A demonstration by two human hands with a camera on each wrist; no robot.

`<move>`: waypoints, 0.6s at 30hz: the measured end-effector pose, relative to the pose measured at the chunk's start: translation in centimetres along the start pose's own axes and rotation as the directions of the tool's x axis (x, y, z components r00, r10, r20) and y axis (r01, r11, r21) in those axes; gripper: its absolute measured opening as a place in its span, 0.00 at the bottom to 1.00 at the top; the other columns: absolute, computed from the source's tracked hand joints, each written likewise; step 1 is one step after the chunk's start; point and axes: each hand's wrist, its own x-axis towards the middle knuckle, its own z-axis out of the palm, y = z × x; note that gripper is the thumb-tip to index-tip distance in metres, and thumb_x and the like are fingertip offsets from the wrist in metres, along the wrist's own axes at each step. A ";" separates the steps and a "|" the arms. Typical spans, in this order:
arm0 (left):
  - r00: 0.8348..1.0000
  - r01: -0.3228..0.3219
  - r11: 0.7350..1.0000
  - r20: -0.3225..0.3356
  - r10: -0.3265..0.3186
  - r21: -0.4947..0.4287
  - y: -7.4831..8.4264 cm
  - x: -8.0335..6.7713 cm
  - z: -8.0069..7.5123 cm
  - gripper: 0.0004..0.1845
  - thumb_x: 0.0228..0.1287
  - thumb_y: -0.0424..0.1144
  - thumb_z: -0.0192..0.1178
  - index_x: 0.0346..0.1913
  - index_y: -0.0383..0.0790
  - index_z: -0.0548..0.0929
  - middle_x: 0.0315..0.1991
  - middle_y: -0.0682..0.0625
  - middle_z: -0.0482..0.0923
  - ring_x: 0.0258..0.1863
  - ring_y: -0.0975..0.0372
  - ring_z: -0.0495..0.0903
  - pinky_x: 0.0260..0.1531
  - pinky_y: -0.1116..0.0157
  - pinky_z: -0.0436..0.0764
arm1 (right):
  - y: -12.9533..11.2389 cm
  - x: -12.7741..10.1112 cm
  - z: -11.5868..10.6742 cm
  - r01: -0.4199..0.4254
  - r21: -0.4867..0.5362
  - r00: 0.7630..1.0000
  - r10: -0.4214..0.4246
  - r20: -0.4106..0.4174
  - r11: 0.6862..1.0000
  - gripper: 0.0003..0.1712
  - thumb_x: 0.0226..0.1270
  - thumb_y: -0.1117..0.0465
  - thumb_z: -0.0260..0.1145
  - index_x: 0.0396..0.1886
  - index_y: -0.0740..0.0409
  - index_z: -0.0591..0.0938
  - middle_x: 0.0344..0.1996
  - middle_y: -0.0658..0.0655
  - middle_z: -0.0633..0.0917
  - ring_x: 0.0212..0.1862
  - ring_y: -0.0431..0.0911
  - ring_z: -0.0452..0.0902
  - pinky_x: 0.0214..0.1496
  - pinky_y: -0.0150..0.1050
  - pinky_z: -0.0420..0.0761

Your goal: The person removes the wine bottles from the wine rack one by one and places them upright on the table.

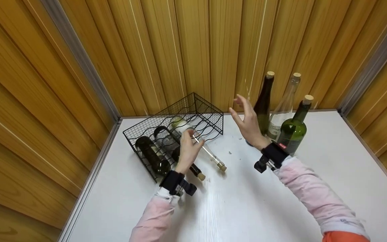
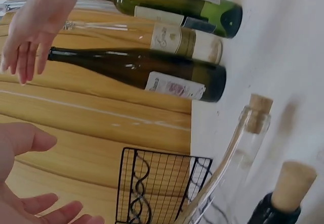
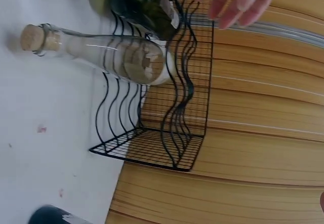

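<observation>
Two open hands to mind. Left hand (image 1: 187, 148): fingers loose and spread over the clear bottle (image 1: 210, 154), not curled around it; cannot tell for sure whether touching the glass or only very near. Right hand (image 1: 247, 122): fingers wide apart, raised in the air just beside the dark bottle (image 1: 264, 101), holding nothing.

Clear bottle: lying in the rack (image 1: 210, 111), body inside on the wire waves, neck and cork pointing out over the table (image 1: 247, 201).

Probably best to push with flat fingers along the bottle's own axis, not sideways, because of the easy rolling of round glass on wire. Better to press on the thick shoulder than on the thin neck. Mind also the corked bottle (image 1: 197, 172) lying just beside, under the left wrist.

For the right hand, care with the standing bottles close together: reach the dark bottle from its open side, away from the green bottle (image 1: 294, 127). Tall glass, likely easy to tip with a small knock.
</observation>
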 end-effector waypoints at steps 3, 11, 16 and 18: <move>0.995 0.091 0.986 -0.059 -0.084 0.142 -0.4 1.4 -2.0 0.25 0.49 0.34 0.66 0.48 0.28 0.67 0.44 0.39 0.67 0.46 0.48 0.66 0.49 0.57 0.65 | 1.1 -1.6 0.7 -0.037 0.013 0.999 0.037 0.040 0.999 0.26 0.63 0.65 0.59 0.58 0.71 0.65 0.46 0.63 0.75 0.51 0.53 0.68 0.54 0.43 0.66; 0.928 0.370 0.797 -0.145 -0.344 0.477 -3.5 3.7 -8.5 0.34 0.51 0.48 0.65 0.52 0.25 0.64 0.51 0.30 0.59 0.53 0.41 0.56 0.49 0.47 0.61 | 2.3 -4.2 2.1 -0.155 0.047 0.983 0.149 0.108 0.987 0.25 0.63 0.66 0.59 0.58 0.71 0.66 0.45 0.64 0.75 0.50 0.52 0.69 0.51 0.49 0.68; 0.886 0.459 0.727 -0.205 -0.416 0.511 -6.4 3.4 -11.5 0.42 0.54 0.47 0.63 0.60 0.21 0.55 0.57 0.24 0.50 0.56 0.35 0.49 0.49 0.40 0.55 | 2.7 -5.1 2.7 -0.266 0.060 0.952 0.253 0.170 0.962 0.25 0.65 0.64 0.58 0.59 0.71 0.65 0.45 0.64 0.74 0.49 0.52 0.69 0.51 0.49 0.68; 0.863 0.501 0.713 -0.222 -0.454 0.491 -7.4 3.1 -12.2 0.46 0.54 0.46 0.63 0.62 0.20 0.49 0.58 0.23 0.46 0.56 0.34 0.48 0.48 0.39 0.54 | 2.8 -5.4 3.0 -0.300 0.054 0.940 0.285 0.188 0.952 0.25 0.65 0.64 0.58 0.59 0.71 0.65 0.44 0.64 0.74 0.49 0.53 0.69 0.50 0.48 0.69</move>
